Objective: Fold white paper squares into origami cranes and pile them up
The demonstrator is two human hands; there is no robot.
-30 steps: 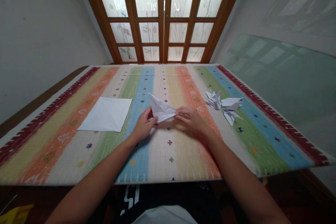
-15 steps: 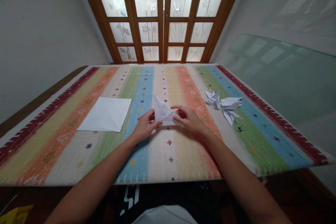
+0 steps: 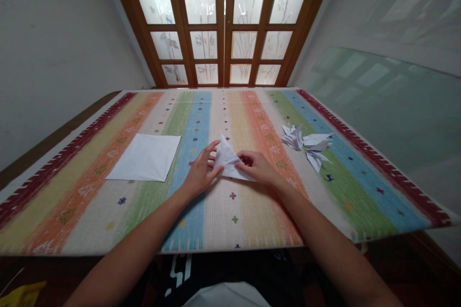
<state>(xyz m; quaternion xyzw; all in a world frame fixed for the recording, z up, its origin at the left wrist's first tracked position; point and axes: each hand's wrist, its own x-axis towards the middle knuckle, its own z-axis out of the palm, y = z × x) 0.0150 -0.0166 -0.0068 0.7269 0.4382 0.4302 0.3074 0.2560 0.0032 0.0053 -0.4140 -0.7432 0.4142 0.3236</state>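
Note:
A partly folded white paper (image 3: 228,159) sits at the middle of the striped table cover (image 3: 252,211), one pointed flap sticking up. My left hand (image 3: 200,170) rests against its left side with fingers stretched out and apart, fingertips touching the paper. My right hand (image 3: 256,168) is curled at its right side, thumb and fingers pinching the paper's edge and pressing it down onto the cloth.
A flat white paper sheet (image 3: 147,156) lies left of my hands. Two finished folded paper figures (image 3: 307,146) lie to the right. A wooden glass-paned door (image 3: 225,24) stands beyond the far table edge. A glass panel (image 3: 396,105) leans at the right.
The folded paper was turned and brought down nearer the cloth. My left hand let go of its pinch and spread its fingers; my right hand shifted left and curled onto the paper.

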